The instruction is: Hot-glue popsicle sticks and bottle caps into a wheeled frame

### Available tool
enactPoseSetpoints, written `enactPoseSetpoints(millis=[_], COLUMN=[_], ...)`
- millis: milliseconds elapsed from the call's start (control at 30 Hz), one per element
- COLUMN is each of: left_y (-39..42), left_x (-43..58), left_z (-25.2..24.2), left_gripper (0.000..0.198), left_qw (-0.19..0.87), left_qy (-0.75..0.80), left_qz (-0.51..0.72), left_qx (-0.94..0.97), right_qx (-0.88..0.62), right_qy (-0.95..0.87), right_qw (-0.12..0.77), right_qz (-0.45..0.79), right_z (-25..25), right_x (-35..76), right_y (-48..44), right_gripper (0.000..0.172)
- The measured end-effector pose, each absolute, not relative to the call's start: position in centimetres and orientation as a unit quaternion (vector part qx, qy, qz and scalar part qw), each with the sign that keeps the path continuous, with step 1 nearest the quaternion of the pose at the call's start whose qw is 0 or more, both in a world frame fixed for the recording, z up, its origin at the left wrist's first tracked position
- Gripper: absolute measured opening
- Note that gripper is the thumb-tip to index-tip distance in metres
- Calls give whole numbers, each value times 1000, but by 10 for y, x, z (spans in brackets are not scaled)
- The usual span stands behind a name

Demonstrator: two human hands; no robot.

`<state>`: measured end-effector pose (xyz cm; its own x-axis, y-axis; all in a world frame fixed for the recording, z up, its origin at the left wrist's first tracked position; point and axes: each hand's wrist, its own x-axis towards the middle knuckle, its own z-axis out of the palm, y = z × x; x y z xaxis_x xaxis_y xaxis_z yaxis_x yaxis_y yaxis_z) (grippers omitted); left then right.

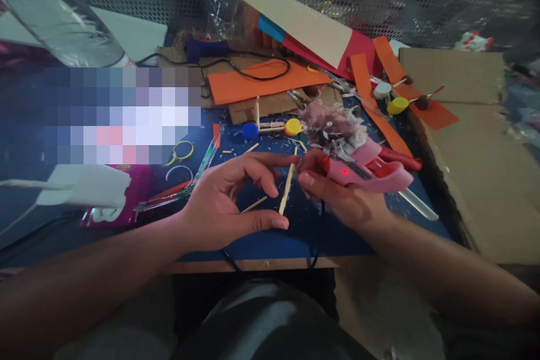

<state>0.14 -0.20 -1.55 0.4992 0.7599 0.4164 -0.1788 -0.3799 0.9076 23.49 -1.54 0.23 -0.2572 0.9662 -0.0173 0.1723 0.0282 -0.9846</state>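
A thin wooden stick (pixel 287 188) with an uneven, lumpy surface stands slanted between the thumb and fingertips of my left hand (pixel 236 197), which is closed on it. Close to its upper end, my right hand (pixel 337 191) has its thumb and fingers pinched together; what they hold, if anything, is hidden. A pink glue gun (pixel 390 177) with a red light is just behind my right hand, and a clear glue stick (pixel 417 205) juts from that area. Greyish fluffy material (pixel 335 126) partly covers the gun. Beyond my hands, a blue bottle cap (pixel 250 131) and a yellow cap (pixel 293 126) adjoin small sticks.
Orange paper strips (pixel 360 79), cardboard (pixel 485 169) and stacked coloured sheets (pixel 291 19) lie at the back and right. A white plug (pixel 84 185) rests on a magenta object (pixel 141 180) at left, near a large clear bottle (pixel 63 17). Scraps dot the blue tabletop.
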Motion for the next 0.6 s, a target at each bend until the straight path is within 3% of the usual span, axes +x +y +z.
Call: enactPoseSetpoints(millis=[267,600], left_y=[-1,-2], left_x=[2,3], left_z=[-10,-8], left_gripper=[31,33], left_qw=[268,230], left_qy=[218,210], left_qz=[448,452], left_qx=[824,836], right_qx=[-472,-451], right_qy=[-592,-661], right_qw=[395,364], right_qz=[520,477], right_z=[1,-3], right_x=[230,239], right_y=[-19,-16], right_gripper=[19,24])
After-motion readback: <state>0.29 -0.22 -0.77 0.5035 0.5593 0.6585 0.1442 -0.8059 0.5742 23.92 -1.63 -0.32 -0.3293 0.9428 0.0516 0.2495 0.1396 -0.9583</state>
